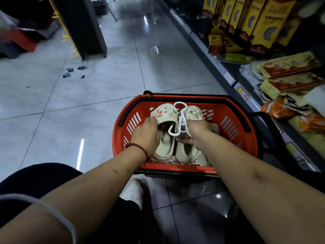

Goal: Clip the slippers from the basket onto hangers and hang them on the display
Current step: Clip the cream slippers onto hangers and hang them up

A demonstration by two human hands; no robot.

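**A:** What sort of room is it?

**B:** A shop aisle. The floor [88, 103] is glossy pale grey tile with thin dark joints, and lights reflect in it as bright streaks. A few dark scraps [70, 72] lie scattered on it, near the foot of a black upright panel [82, 27] at the far left.

**A:** And on the right?

**B:** A low grey shelf [219, 64] runs along the aisle. It is stacked with yellow-and-red packets [288, 66], and tall yellow boxes [263, 22] stand further back.

**A:** Where are the slippers?

**B:** In the red basket [116, 138], which stands on the floor just beside the shelf, its black handle [126, 111] folded down along the rim. The left slipper [165, 113] and the right slipper [194, 112] are cream, with small charms on the toes. They sit side by side, toes pointing away, with a white hanger [181, 120] upright between them.

**A:** What about the hands?

**B:** The left hand [146, 136], with a red cord bracelet [139, 147] at its wrist, has its fingers curled over the edge of the left slipper's opening and grips it. The right hand [195, 132] is closed around the lower end of the hanger. I cannot tell whether it pinches the right slipper too.

**A:** Anything nearer the camera?

**B:** A white shoe [133, 191] on the tile, just short of the basket.
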